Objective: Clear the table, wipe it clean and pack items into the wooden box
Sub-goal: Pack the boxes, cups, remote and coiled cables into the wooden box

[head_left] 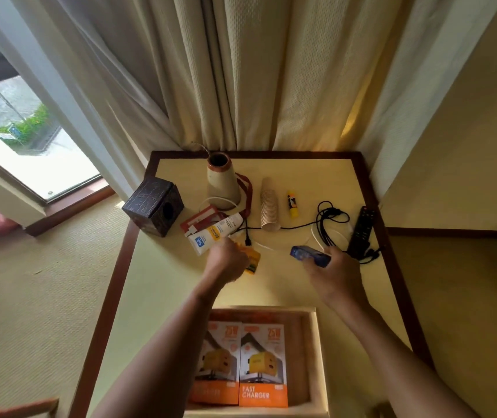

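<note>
Small square table (165, 282), cream top with dark brown wooden border, set in a room corner. Heavy cream curtains (241, 70) hang behind it and touch its far edge. Window (15, 116) to the left, showing wet pavement and greenery outside. Beige woven carpet (30, 282) below, plain cream wall (467, 146) to the right.

Open pale wooden box (316, 357) sits at the near edge of the table. Inside it, two orange-and-white charger cartons (263, 366) lie flat, side by side.

Hands are apart, both over the middle of the table. Left hand (226, 263) has its fingers curled round a small yellow-orange packet (253, 260). Right hand (336, 273) grips a small blue packet (309, 255), lifted off the surface; both items are blurred.

Far half of the table, left to right:
- dark carved wooden cube with a round hole (152, 211), at the left edge
- red lanyard with card holder (202, 220)
- white tube with blue and yellow print (215, 233), lying just beyond the left hand
- beige ceramic vase with brown rim (221, 182), upright
- stack of tan paper cups (269, 206), on its side
- yellow glue stick (292, 203)
- tangled black cable (330, 215)
- thin white cable (316, 236)
- black remote control (361, 230), near the right border
</note>
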Demonstrator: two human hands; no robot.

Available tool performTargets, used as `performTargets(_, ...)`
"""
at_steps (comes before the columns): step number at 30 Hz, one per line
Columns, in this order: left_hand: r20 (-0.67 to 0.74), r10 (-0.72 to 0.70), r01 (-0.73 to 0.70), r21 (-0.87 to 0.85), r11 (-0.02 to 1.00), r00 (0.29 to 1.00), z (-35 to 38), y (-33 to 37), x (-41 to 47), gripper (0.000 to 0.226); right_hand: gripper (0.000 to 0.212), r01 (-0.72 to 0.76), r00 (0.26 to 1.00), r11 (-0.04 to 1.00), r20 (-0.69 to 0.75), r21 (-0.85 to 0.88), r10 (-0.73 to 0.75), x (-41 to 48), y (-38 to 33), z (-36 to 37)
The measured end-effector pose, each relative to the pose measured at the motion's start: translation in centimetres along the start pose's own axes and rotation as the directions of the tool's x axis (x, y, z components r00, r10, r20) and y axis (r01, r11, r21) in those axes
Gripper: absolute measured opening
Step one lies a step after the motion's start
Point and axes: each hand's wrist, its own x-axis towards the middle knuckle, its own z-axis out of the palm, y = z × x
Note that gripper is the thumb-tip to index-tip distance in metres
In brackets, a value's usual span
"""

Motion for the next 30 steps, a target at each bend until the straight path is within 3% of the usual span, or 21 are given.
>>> performTargets(5, -0.238, 0.212, -0.275, -0.277, 0.921, 0.948, -1.4, -1.8, -8.0, 0.01, 0.018, 0.355, 0.928, 0.935, 0.111, 0.014, -0.355, -7.5, -1.8, -5.0)
performTargets(7, -0.179, 0.249, -0.303, -0.432, 0.849, 0.952, -1.3, -3.1, -11.8, 0.013, 0.023, 0.415, 0.882, 0.908, 0.271, -0.056, -0.386, -9.6, -2.0, -6.4)
performTargets(10, 0.037, 0.203, -0.138, -0.61, 0.78, 0.979, 0.5, -6.2, -14.5, 0.017, 0.034, 0.463, 0.828, 0.848, 0.467, -0.257, -0.311, -10.9, -2.2, -6.2)
performTargets(15, 0.13, 0.06, 0.034, -0.619, 0.785, 0.99, 3.6, -9.9, -15.0, 0.015, 0.043, 0.523, 0.818, 0.662, 0.536, -0.538, -0.211, -10.2, -2.8, -3.0)
performTargets(18, 0.125, 0.044, 0.035, -0.566, 0.823, 0.991, 3.6, -10.4, -14.6, 0.015, 0.045, 0.618, 0.78, 0.431, 0.583, -0.657, -0.23, -9.1, -2.8, -1.4)
performTargets(23, 0.146, 0.051, 0.038, -0.546, 0.837, 0.988, 3.2, -10.5, -14.5, 0.017, 0.03, 0.739, 0.669, 0.102, 0.708, -0.666, -0.224, -8.9, -2.6, 0.8)
performTargets(25, 0.149, 0.063, 0.03, -0.548, 0.836, 0.987, 3.2, -10.6, -14.6, 0.018, 0.027, 0.762, 0.638, 0.046, 0.738, -0.646, -0.219, -9.1, -2.7, 1.0)
performTargets(30, 0.129, 0.072, 0.013, -0.566, 0.825, 0.989, 3.1, -10.6, -15.0, 0.017, 0.026, 0.762, 0.629, 0.053, 0.718, -0.645, -0.297, -9.4, -1.7, 1.6)
